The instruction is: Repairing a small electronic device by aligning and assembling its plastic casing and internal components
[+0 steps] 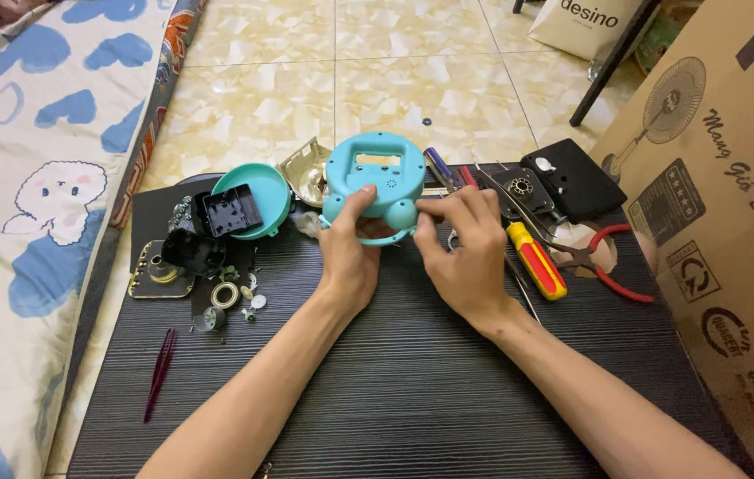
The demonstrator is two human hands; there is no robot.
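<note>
My left hand [349, 250] grips the lower left of a teal plastic toy shell [375, 177], thumb on its face. The shell stands tilted above a dark wood-grain table [412, 381]. My right hand [463, 244] holds the shell's lower right corner, fingers pinched at its edge. A second teal half-shell [261, 193] with a black inner part [230, 211] lies to the left.
A yellow-and-red screwdriver [536, 260], red-handled pliers [612, 257] and black parts [572, 177] lie right of my hands. Small gears and rings [226, 297], a black part [189, 251] and maroon tweezers [160, 372] lie left. A cardboard box [731, 222] stands right, a mattress [31, 204] left.
</note>
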